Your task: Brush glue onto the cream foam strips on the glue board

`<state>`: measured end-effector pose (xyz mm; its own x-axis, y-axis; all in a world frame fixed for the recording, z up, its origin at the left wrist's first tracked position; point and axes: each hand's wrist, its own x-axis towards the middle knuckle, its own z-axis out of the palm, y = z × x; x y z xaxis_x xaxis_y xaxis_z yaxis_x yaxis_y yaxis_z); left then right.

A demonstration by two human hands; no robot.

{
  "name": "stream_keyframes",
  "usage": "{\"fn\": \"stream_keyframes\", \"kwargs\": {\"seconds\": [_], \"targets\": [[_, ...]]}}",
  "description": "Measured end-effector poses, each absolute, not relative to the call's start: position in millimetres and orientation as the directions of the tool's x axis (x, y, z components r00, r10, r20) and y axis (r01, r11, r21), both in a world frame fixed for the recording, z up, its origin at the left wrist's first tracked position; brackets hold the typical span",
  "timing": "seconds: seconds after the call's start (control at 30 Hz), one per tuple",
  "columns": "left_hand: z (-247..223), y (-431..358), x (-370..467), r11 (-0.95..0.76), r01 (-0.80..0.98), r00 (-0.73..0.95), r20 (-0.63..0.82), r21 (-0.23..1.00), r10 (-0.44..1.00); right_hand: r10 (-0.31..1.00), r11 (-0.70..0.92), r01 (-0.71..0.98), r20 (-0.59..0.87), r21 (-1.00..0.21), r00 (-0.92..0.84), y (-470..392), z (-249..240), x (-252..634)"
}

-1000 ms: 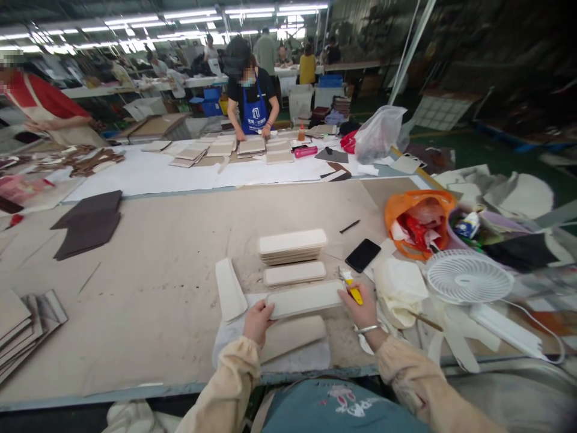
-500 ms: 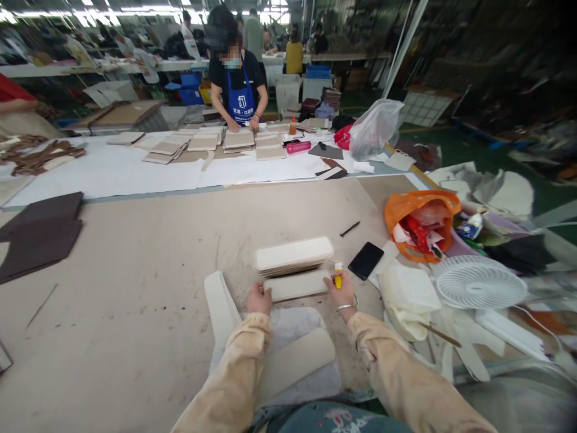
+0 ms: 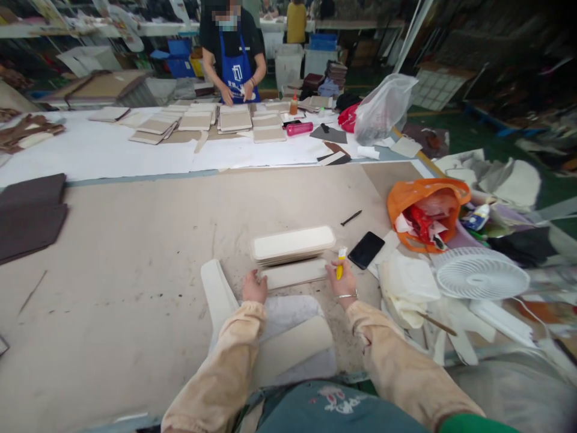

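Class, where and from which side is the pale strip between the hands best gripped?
The pale strip is probably best gripped by its short ends, left hand coming from the left, right hand from the right: it is long and flat, and a stack stands close along its far long edge.

The strips [image 3: 295, 275] are cream, the tool's handle [image 3: 339, 272] yellow, the smartphone [image 3: 366, 250] black, the bag [image 3: 404, 195] orange, the desk [image 3: 135, 240] beige, dark-specked.
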<state>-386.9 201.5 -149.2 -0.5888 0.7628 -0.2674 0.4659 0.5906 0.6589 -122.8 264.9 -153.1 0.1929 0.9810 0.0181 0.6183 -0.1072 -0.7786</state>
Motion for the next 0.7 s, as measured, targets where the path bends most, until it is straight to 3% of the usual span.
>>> {"fn": "stream_keyframes", "kwargs": {"seconds": [0.2, 0.37, 0.53, 0.7], "targets": [[-131, 135, -422, 0.508, 0.498, -0.500, -0.245, 0.703, 0.830, 0.991, 0.024, 0.551, 0.092, -0.834, 0.096, 217, -114, -88], [-120, 26, -414, 0.397, 0.596, -0.333, -0.235, 0.698, 0.913, 0.980, -0.013, 0.392, -0.091, -0.920, -0.179, 161, -85, -62], [-126, -32, -376, 0.385, 0.634, -0.273, -0.272, 0.670, 0.923, 0.754, -0.062, 0.317, -0.253, -0.946, -0.606, 127, -64, -87], [-129, -33, -363, 0.401, 0.631, -0.332, -0.236, 0.664, 0.913, 0.523, -0.004, 0.250, -0.215, -0.968, -0.825, 115, -55, -138]]}}
